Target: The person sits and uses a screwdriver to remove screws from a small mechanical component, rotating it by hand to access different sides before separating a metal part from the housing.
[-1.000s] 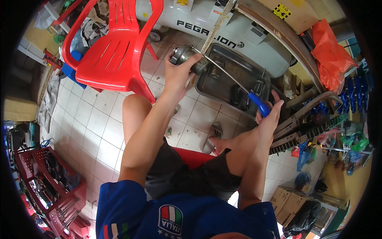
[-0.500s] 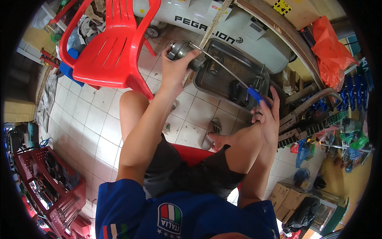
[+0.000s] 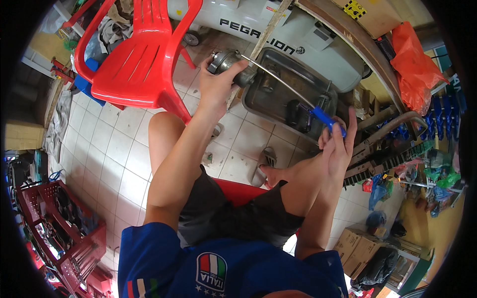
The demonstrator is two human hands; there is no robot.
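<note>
My left hand (image 3: 216, 89) is wrapped round a grey metal cylindrical part (image 3: 229, 62) that looks like a small motor, held up near the tray's left end. In my right hand (image 3: 339, 149) is a long screwdriver (image 3: 326, 119) with a blue handle and a thin steel shaft. Its shaft slants up and left to the metal part, and the tip meets it near my left thumb; the exact contact is too small to make out. Some right fingers curl at the handle's end while one finger points outward.
Below the screwdriver lies a dark metal tray (image 3: 252, 105) holding a cylindrical metal piece (image 3: 269, 82) and black parts (image 3: 297, 113). A red plastic chair (image 3: 130, 74) stands at left, and a large grey tank (image 3: 218, 26) lies behind. A jack-like metal tool (image 3: 385, 134) is at right.
My right hand has slid slightly down and right along the screwdriver toward the handle's end, and its fingers have shifted. The metal part in my left hand is nearly still.
</note>
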